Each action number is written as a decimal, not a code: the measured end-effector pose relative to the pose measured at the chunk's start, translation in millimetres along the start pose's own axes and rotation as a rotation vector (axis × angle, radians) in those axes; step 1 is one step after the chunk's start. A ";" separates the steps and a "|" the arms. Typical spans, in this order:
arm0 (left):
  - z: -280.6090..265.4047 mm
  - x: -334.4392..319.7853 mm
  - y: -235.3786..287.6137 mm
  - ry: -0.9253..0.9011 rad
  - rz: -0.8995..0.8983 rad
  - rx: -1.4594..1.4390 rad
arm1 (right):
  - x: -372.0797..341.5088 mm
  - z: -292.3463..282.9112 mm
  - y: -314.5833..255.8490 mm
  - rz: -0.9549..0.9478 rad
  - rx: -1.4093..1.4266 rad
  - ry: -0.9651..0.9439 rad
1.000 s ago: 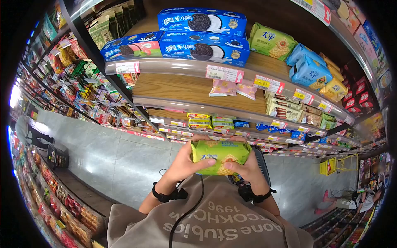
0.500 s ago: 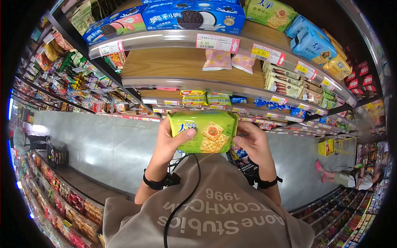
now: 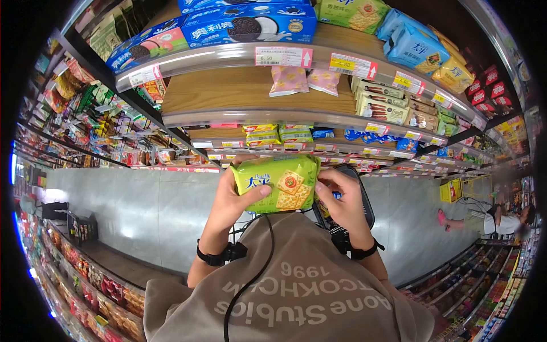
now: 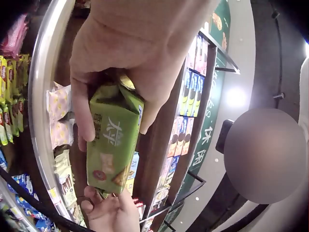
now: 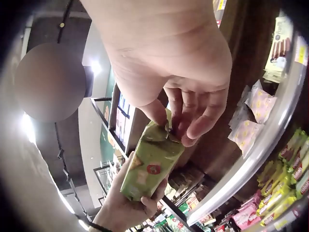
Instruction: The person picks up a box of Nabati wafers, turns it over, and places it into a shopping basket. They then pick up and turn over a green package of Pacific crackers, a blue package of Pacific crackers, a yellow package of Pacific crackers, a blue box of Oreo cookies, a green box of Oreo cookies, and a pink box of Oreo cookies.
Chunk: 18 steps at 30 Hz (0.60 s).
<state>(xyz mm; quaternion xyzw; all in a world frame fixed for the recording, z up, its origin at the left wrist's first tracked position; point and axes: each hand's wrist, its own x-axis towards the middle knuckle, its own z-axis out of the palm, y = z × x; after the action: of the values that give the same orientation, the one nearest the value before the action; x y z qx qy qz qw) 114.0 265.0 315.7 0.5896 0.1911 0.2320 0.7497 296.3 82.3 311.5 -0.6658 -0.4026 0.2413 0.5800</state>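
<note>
A green pack of crackers [image 3: 279,183] is held level in front of the chest, its front with printed crackers facing up. My left hand [image 3: 224,196] grips its left end, the thumb lying across the front. At the other end, my right hand [image 3: 343,196] pinches the wrapper's end between thumb and fingers. In the left wrist view the pack [image 4: 113,137] fits between the left thumb and fingers. The right wrist view shows the right fingertips [image 5: 190,137] at the crimped end of the pack [image 5: 152,164].
Ahead is a shelf [image 3: 216,50] with blue cookie boxes [image 3: 250,29], another green pack [image 3: 352,16] and blue packs [image 3: 419,48]. Pink bags [image 3: 289,81] lie one level down. A black basket [image 3: 359,196] is beside the right hand. A person [image 3: 501,221] is far right.
My right hand has shifted from the front of the pack to its right end. The pack now shows more of its front, and the shelf sits higher in the head view.
</note>
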 end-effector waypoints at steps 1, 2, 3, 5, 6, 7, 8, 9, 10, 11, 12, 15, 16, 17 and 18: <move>-0.8 0.2 -0.2 -0.008 -0.007 0.007 | -1.6 1.1 1.4 0.003 -0.007 0.016; -2.9 0.0 -2.0 -0.016 -0.015 0.015 | -3.6 2.0 2.9 0.007 -0.015 0.032; -3.8 -0.5 -3.5 -0.024 -0.022 0.022 | -5.9 2.4 4.1 -0.001 -0.037 0.044; -1.7 -0.8 -5.2 -0.019 -0.012 0.009 | -9.2 0.6 6.3 -0.021 -0.088 0.070; -1.0 -1.4 -6.7 -0.019 -0.007 0.001 | -10.9 1.5 8.3 -0.022 -0.053 0.100; -0.7 -1.7 -8.0 -0.021 -0.006 -0.004 | -10.8 1.1 8.2 -0.047 -0.059 0.110; 0.6 -1.9 -9.3 -0.017 -0.007 -0.022 | -11.3 1.2 8.1 -0.070 -0.063 0.119; 1.4 -2.5 -10.2 0.000 -0.019 -0.024 | -11.8 1.4 8.2 -0.092 -0.066 0.125; 1.9 -2.5 -10.9 0.017 -0.031 -0.026 | -12.4 0.5 7.9 -0.080 -0.076 0.119; 2.2 -2.1 -11.6 0.035 -0.043 -0.028 | -13.0 -1.7 7.1 -0.067 -0.086 0.113; 1.0 -0.8 -12.4 0.026 -0.047 -0.031 | -13.2 -3.6 6.3 -0.055 -0.098 0.107; 0.2 0.4 -15.9 0.012 -0.067 -0.046 | -12.7 -8.0 4.3 -0.129 -0.133 0.116; 1.1 1.8 -15.7 0.006 -0.077 -0.045 | -14.6 -8.8 6.2 -0.115 -0.131 0.109; 2.2 3.4 -15.2 0.001 -0.082 -0.044 | -15.6 -11.1 10.2 -0.106 -0.130 0.102; 3.9 4.3 -14.7 -0.015 -0.102 -0.059 | -15.8 -14.2 13.7 -0.100 -0.129 0.095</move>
<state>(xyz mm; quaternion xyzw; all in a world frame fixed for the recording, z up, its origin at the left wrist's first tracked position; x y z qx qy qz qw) 121.5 261.5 302.3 0.5583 0.2084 0.1944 0.7792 302.2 61.2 299.0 -0.6915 -0.4220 0.1539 0.5658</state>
